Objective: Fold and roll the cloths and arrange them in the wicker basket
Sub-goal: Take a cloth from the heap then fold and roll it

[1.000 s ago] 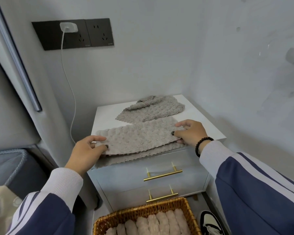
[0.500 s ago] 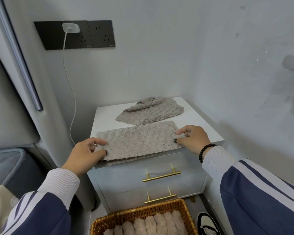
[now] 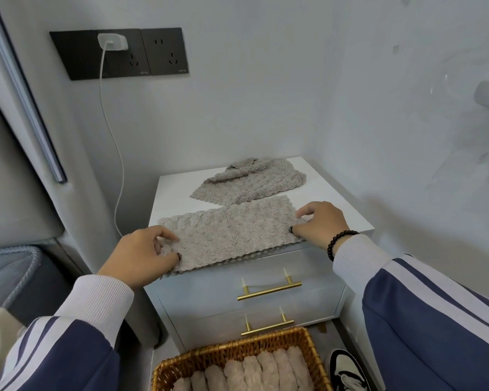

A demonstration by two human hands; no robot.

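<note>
Basket: woven golden-brown wicker basket (image 3: 237, 354) on the floor at 6 o'clock, in front of the drawers; a row of pinkish-beige rolled plush cloths (image 3: 254, 372) lies side by side inside it.
Shoe: black-and-white sneaker (image 3: 346, 372) just beside the basket at 5 o'clock.
Cabinet: pale grey two-drawer bedside cabinet (image 3: 209, 300) with two brass bar handles (image 3: 268, 289); its white tabletop (image 3: 175, 193) carries the loose cloths.
Folded cloth: grey-beige bubble-textured plush cloth folded into a long strip (image 3: 232, 232), lying across the near edge of the tabletop, the lower layer's edge slightly overhanging the drawer front.
Left hand: left hand (image 3: 141, 255) at 9 o'clock of the strip; grip closed as a pinch, thumb and fingertips holding the strip's left end.
Right hand: right hand (image 3: 321, 225), a dark bead bracelet (image 3: 339, 242) on the wrist, at 3 o'clock of the strip; curled fingers and thumb pinch its right end.
Second cloth: crumpled grey-beige plush cloth (image 3: 251, 180) at 12 o'clock of the strip, touching its far edge.
Wall: black socket panel (image 3: 119, 53) at 11 o'clock with a white charger plug (image 3: 112, 42) and its white cable (image 3: 110, 131) hanging down.
</note>
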